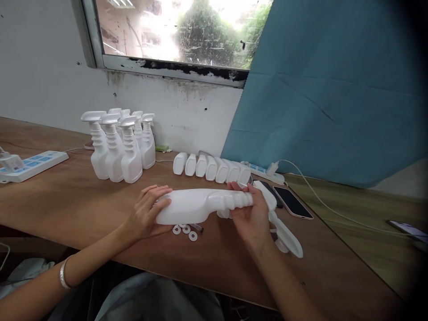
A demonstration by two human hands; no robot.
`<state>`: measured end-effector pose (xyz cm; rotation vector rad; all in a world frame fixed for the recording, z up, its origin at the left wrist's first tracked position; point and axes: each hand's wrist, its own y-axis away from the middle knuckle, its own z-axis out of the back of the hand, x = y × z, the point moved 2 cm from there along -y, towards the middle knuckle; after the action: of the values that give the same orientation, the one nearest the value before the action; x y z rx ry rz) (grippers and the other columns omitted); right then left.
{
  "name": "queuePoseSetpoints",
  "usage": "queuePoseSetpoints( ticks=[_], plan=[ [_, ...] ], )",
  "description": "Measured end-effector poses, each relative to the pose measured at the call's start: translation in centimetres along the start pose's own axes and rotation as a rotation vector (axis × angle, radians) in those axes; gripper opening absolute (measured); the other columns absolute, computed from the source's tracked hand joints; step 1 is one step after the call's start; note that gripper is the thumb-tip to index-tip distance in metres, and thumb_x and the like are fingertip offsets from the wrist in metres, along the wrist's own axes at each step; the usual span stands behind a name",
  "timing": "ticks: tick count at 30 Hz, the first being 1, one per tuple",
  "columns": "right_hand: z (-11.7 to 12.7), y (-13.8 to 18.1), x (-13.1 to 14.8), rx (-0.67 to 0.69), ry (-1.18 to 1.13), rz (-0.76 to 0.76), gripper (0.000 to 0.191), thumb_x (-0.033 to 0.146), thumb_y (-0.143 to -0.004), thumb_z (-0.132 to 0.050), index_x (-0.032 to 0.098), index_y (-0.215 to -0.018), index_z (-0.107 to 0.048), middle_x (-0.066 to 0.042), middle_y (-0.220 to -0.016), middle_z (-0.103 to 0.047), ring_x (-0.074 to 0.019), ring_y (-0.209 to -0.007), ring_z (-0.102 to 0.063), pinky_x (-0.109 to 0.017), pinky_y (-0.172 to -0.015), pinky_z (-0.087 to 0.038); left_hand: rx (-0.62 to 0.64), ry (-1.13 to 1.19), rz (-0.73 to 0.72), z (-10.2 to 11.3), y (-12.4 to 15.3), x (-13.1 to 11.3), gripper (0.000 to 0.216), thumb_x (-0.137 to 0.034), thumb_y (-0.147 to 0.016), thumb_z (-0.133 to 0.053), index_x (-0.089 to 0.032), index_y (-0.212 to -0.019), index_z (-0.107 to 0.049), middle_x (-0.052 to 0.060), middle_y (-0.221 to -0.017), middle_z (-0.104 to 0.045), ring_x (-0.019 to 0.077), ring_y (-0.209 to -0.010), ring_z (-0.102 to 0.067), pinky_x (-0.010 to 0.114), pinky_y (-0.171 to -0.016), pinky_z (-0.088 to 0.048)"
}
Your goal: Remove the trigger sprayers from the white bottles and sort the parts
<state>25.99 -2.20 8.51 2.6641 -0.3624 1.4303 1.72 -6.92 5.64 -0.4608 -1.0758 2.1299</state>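
1. White spray bottle (183, 206) was held level above the brown table (83, 214), base left, neck right.
2. Left hand (147, 211) was clamped round the base end; right hand (250, 220) was curled round the neck. Exact contact under the right palm was hidden.
3. White trigger head (266, 195) showed just past the right hand; couldn't tell if it was seated on the neck.
4. My read: good handling meant a firm base grip without squeezing (wall looked thin), with neck and head kept on one axis.
5. White washers (193, 236) lay loose on the near side, so wrists needed to stay clear.
6. Upright spray bottles (131, 156) stood left; bottles on their sides (211, 168) lined up near the wall.
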Motion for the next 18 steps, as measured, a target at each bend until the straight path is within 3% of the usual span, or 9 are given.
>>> queuePoseSetpoints(
  ticks=[2, 4, 7, 9, 12, 15, 18],
  plan=[
    [-0.1, 0.3, -0.1, -0.019, -0.133, -0.069, 0.015, 0.027, -0.065, -0.060, 0.020, -0.067, -0.047, 0.000, -0.074, -0.066, -0.0141, -0.082, -0.063, -0.027, -0.076, -0.052, 0.028, 0.344, 0.234, 0.1, -0.3, -0.2, 0.035, -0.038, -0.069, -0.062, -0.019, -0.096, -0.049, 0.011, -0.102, -0.061, 0.0243, -0.093, -0.057, 0.036, -0.079, -0.043],
    [-0.5, 0.7, -0.1, 0.020, -0.241, -0.115, 0.015, 0.024, -0.063, -0.062, 0.018, -0.063, -0.048, 0.004, -0.061, -0.061, -0.0112, -0.067, -0.062, -0.026, -0.070, -0.052, 0.052, 0.717, 0.686, -0.3, -0.2, -0.4, 0.028, -0.041, -0.074, -0.054, -0.019, -0.092, -0.050, 0.005, -0.083, -0.063, 0.0183, -0.070, -0.059, 0.028, -0.061, -0.046],
    [-1.0, 1.0, 0.2, 0.110, -0.330, -0.112, 0.014, 0.021, -0.063, -0.063, 0.017, -0.060, -0.050, 0.005, -0.056, -0.057, -0.0093, -0.060, -0.060, -0.024, -0.066, -0.053, 0.192, 1.281, 1.393, -1.3, 0.7, -1.6, 0.024, -0.035, -0.080, -0.041, -0.015, -0.083, -0.053, 0.000, -0.056, -0.054, 0.0090, -0.039, -0.045, 0.019, -0.037, -0.032],
    [-0.9, 0.9, 0.5, 0.085, -0.384, -0.122, 0.012, 0.020, -0.065, -0.063, 0.017, -0.063, -0.051, 0.005, -0.058, -0.058, -0.0083, -0.060, -0.060, -0.022, -0.066, -0.054, 0.241, 1.535, 1.610, -1.6, 1.2, -2.5, 0.020, -0.027, -0.078, -0.042, -0.012, -0.078, -0.055, -0.001, -0.050, -0.050, 0.0043, -0.031, -0.034, 0.015, -0.033, -0.027],
    [-0.4, 0.5, 0.6, -0.022, -0.461, -0.161, 0.010, 0.017, -0.067, -0.061, 0.017, -0.067, -0.051, 0.007, -0.056, -0.056, -0.0060, -0.057, -0.058, -0.019, -0.065, -0.054, 0.149, 1.627, 1.608, -1.5, 1.9, -2.8, 0.020, -0.024, -0.075, -0.047, -0.012, -0.089, -0.056, 0.005, -0.067, -0.062, 0.0049, -0.037, -0.044, 0.017, -0.040, -0.037],
    [0.0, 0.5, 0.4, -0.117, -0.500, -0.177, 0.007, 0.016, -0.070, -0.058, 0.017, -0.069, -0.051, 0.007, -0.056, -0.056, -0.0053, -0.057, -0.059, -0.017, -0.064, -0.054, 0.129, 1.500, 1.321, -1.0, 2.1, -2.7, 0.046, -0.018, -0.067, -0.061, -0.019, -0.111, -0.048, 0.007, -0.102, -0.062, 0.0149, -0.070, -0.061, 0.024, -0.062, -0.048],
    [0.1, 1.0, -0.2, -0.149, -0.494, -0.212, 0.009, 0.018, -0.072, -0.057, 0.017, -0.066, -0.050, 0.007, -0.054, -0.055, -0.0057, -0.055, -0.058, -0.018, -0.063, -0.055, 0.094, 1.189, 1.068, -0.4, 2.0, -2.4, 0.055, -0.018, -0.062, -0.068, -0.022, -0.113, -0.047, 0.006, -0.110, -0.059, 0.0214, -0.097, -0.055, 0.029, -0.081, -0.045]
  ],
)
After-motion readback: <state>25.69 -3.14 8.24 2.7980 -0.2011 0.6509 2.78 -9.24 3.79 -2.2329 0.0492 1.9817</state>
